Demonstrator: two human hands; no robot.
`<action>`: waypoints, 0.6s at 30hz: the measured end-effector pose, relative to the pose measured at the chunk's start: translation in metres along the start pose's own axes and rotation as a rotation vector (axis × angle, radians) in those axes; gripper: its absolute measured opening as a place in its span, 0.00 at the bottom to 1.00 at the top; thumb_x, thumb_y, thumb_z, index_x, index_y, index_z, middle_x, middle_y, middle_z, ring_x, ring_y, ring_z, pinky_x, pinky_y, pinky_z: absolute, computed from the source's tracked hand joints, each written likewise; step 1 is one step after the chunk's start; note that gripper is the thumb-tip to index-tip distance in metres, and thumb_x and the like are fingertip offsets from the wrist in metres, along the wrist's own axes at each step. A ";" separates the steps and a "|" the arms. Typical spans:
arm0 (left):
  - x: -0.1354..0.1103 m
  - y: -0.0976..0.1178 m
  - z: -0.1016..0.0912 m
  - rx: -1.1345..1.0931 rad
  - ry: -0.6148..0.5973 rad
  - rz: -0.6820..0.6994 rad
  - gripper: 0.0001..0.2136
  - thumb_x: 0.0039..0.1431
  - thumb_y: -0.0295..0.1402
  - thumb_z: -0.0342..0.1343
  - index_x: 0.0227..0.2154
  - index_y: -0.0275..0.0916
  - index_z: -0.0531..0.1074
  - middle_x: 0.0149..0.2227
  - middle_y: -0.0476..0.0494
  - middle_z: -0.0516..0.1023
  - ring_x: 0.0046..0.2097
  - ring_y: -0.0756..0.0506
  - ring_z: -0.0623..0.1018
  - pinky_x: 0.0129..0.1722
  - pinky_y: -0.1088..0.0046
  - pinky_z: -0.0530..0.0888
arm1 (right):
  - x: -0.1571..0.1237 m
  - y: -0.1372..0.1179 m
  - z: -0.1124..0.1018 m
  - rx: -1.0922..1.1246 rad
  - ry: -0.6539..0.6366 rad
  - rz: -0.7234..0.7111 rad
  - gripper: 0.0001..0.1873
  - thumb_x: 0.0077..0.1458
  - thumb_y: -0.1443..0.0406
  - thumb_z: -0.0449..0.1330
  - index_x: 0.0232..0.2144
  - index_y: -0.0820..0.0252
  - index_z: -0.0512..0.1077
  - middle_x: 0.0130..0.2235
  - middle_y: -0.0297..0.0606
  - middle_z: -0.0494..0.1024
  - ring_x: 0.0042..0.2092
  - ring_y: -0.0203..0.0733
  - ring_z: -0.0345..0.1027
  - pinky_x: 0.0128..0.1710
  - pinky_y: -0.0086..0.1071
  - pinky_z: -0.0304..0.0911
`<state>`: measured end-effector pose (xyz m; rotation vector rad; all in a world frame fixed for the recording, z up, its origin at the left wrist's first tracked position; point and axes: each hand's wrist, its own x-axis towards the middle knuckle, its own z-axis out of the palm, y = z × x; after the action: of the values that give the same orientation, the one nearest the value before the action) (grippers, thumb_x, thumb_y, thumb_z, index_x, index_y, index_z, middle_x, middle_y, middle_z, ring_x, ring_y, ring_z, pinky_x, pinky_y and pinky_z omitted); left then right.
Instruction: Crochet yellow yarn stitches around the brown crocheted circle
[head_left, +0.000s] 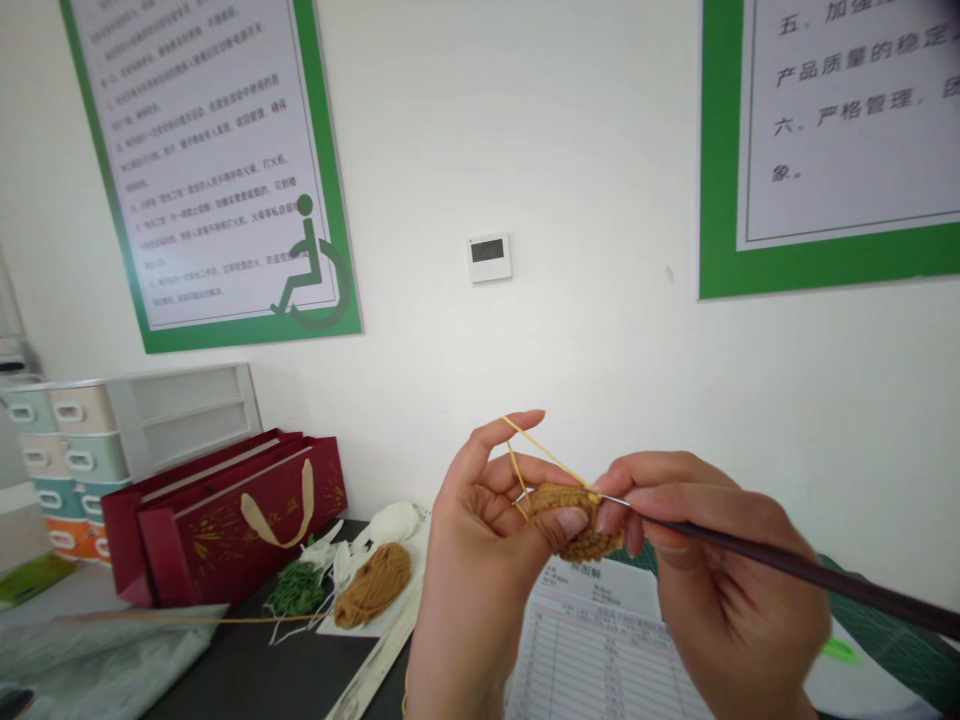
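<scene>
My left hand (487,540) pinches a small brown crocheted piece (577,535) between thumb and fingers. Over its raised index finger runs a strand of yellow yarn (551,450) that slopes down to the top edge of the piece. My right hand (720,560) grips a crochet hook (757,550) with a dark handle and a thin metal shaft. The hook's tip meets the yarn at the upper right edge of the piece; its exact place in the stitch is too small to tell. Under both hands lies a printed sheet (600,650) with a table on it.
Left of my hands are a ball of brown yarn (375,585), green yarn (296,588) and white yarn (394,525). A long pale ruler-like strip (379,655) lies nearby. Behind stand a dark red gift bag (225,530) and a drawer unit (67,460). A green mat (885,630) is at right.
</scene>
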<state>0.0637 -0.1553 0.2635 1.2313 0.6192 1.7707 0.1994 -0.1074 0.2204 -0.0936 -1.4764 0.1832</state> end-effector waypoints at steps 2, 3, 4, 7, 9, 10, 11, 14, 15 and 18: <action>0.000 0.000 0.000 -0.013 -0.003 -0.009 0.29 0.48 0.17 0.68 0.54 0.39 0.71 0.31 0.49 0.81 0.30 0.50 0.79 0.33 0.74 0.77 | -0.002 0.002 0.000 -0.022 0.009 -0.009 0.17 0.61 0.76 0.59 0.46 0.51 0.74 0.43 0.39 0.83 0.41 0.44 0.77 0.34 0.40 0.72; 0.000 0.000 0.000 -0.018 -0.005 -0.010 0.29 0.48 0.17 0.69 0.53 0.39 0.71 0.31 0.49 0.81 0.30 0.50 0.79 0.33 0.75 0.77 | -0.002 0.002 0.000 -0.026 0.013 -0.007 0.17 0.61 0.76 0.59 0.46 0.51 0.74 0.43 0.39 0.83 0.41 0.45 0.77 0.34 0.40 0.72; 0.000 0.000 -0.001 -0.022 -0.007 -0.010 0.28 0.48 0.17 0.69 0.53 0.39 0.72 0.31 0.49 0.82 0.30 0.50 0.79 0.33 0.75 0.77 | -0.002 0.002 0.001 -0.023 0.021 -0.007 0.16 0.61 0.76 0.60 0.45 0.51 0.75 0.43 0.39 0.83 0.41 0.45 0.77 0.33 0.39 0.72; 0.001 -0.001 -0.002 -0.035 -0.017 -0.019 0.28 0.47 0.18 0.70 0.52 0.40 0.72 0.31 0.49 0.82 0.31 0.50 0.79 0.34 0.74 0.77 | 0.000 -0.001 0.005 0.044 0.070 0.018 0.11 0.64 0.73 0.58 0.43 0.53 0.75 0.41 0.40 0.82 0.39 0.44 0.78 0.28 0.36 0.69; 0.003 -0.002 -0.004 -0.037 -0.022 -0.017 0.30 0.46 0.18 0.71 0.52 0.40 0.73 0.31 0.49 0.82 0.32 0.49 0.80 0.34 0.73 0.78 | 0.003 -0.003 0.010 0.129 0.127 0.077 0.09 0.66 0.72 0.56 0.43 0.54 0.73 0.39 0.39 0.81 0.34 0.41 0.76 0.24 0.34 0.67; 0.003 -0.003 -0.005 -0.038 -0.027 -0.013 0.30 0.45 0.19 0.72 0.52 0.40 0.73 0.32 0.49 0.83 0.32 0.48 0.80 0.34 0.73 0.78 | 0.004 -0.004 0.012 0.164 0.156 0.115 0.09 0.67 0.71 0.55 0.43 0.54 0.72 0.39 0.38 0.81 0.31 0.39 0.75 0.23 0.33 0.66; 0.004 -0.004 -0.006 -0.040 -0.033 -0.007 0.30 0.45 0.19 0.72 0.53 0.40 0.73 0.32 0.48 0.83 0.32 0.48 0.80 0.34 0.73 0.78 | 0.005 -0.005 0.014 0.190 0.181 0.150 0.08 0.68 0.71 0.55 0.42 0.54 0.72 0.39 0.38 0.81 0.29 0.37 0.74 0.22 0.32 0.65; 0.006 -0.006 -0.008 -0.047 -0.050 0.004 0.30 0.45 0.18 0.72 0.53 0.39 0.72 0.32 0.47 0.83 0.31 0.49 0.80 0.33 0.74 0.78 | 0.007 -0.007 0.018 0.219 0.222 0.225 0.06 0.69 0.69 0.55 0.41 0.54 0.71 0.38 0.37 0.81 0.27 0.35 0.72 0.21 0.30 0.63; 0.006 -0.006 -0.009 -0.050 -0.053 0.004 0.30 0.45 0.17 0.71 0.53 0.39 0.72 0.31 0.47 0.83 0.31 0.49 0.80 0.33 0.75 0.78 | 0.007 -0.007 0.018 0.227 0.222 0.246 0.06 0.69 0.69 0.54 0.41 0.54 0.71 0.38 0.37 0.81 0.27 0.34 0.72 0.21 0.30 0.63; 0.004 -0.005 -0.010 -0.058 -0.069 0.001 0.30 0.45 0.16 0.71 0.53 0.39 0.72 0.31 0.48 0.83 0.31 0.49 0.80 0.34 0.75 0.78 | 0.007 -0.007 0.018 0.264 0.210 0.292 0.06 0.70 0.67 0.54 0.41 0.54 0.70 0.38 0.35 0.80 0.27 0.33 0.71 0.22 0.28 0.63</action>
<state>0.0559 -0.1481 0.2576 1.2477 0.5242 1.7273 0.1827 -0.1134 0.2301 -0.1104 -1.2134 0.5861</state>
